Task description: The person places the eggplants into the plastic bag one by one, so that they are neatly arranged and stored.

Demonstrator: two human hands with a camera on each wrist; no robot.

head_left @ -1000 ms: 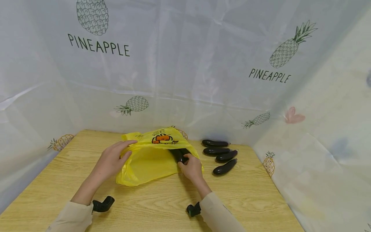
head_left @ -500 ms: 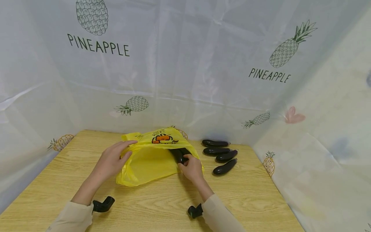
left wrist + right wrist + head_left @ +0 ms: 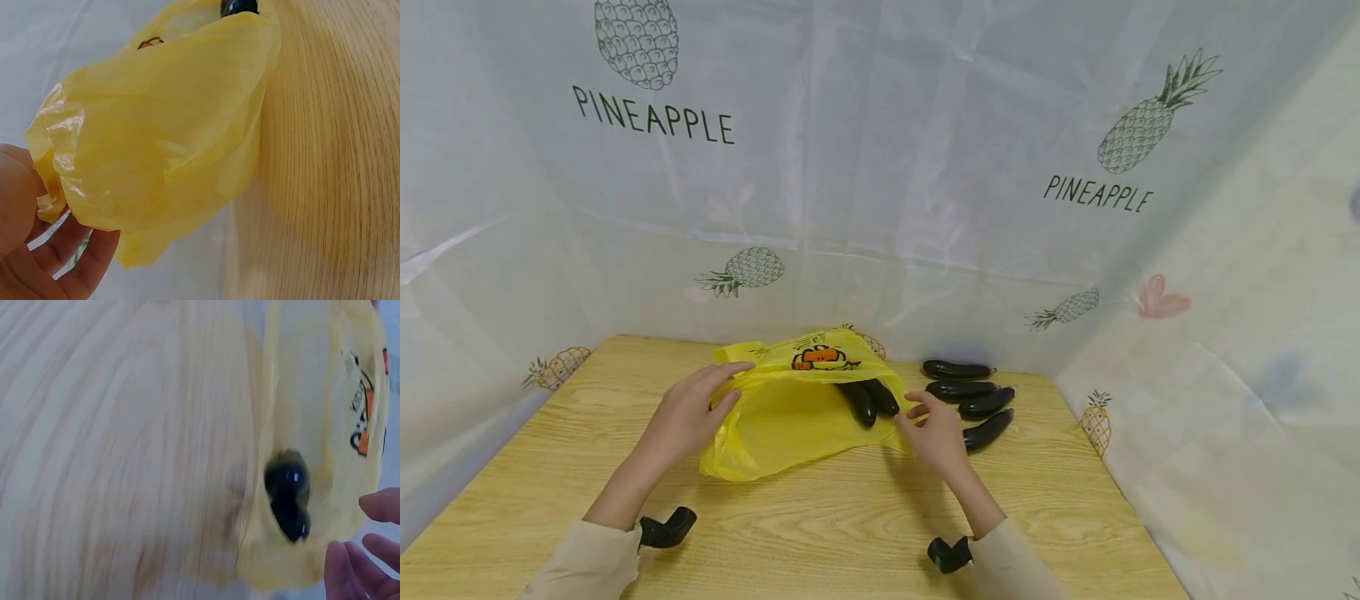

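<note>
A yellow plastic bag (image 3: pixel 775 429) lies on the table with its mouth facing me. My left hand (image 3: pixel 687 415) holds the bag's left edge; in the left wrist view the thumb and fingers (image 3: pixel 65 247) are around the gathered plastic. Inside the mouth, at the right, two dark eggplants (image 3: pixel 858 405) lie side by side, their far ends hidden by the upper layer. Beside the bag's right edge is my right hand (image 3: pixel 940 433), fingers loosely bent and holding nothing. The right wrist view shows the rounded ends of the bagged eggplants (image 3: pixel 289 481), away from the fingertips.
Several more eggplants (image 3: pixel 958 391) lie on the wooden table (image 3: pixel 805 533) to the right of the bag. The nearest eggplant (image 3: pixel 991 430) is partly covered by my right hand. A pineapple-printed curtain (image 3: pixel 880 200) hangs behind the table and along its sides.
My right hand has let go of the eggplant in the bag and moved out to the right. The eggplants stay in the bag's mouth. My left hand keeps its place.
</note>
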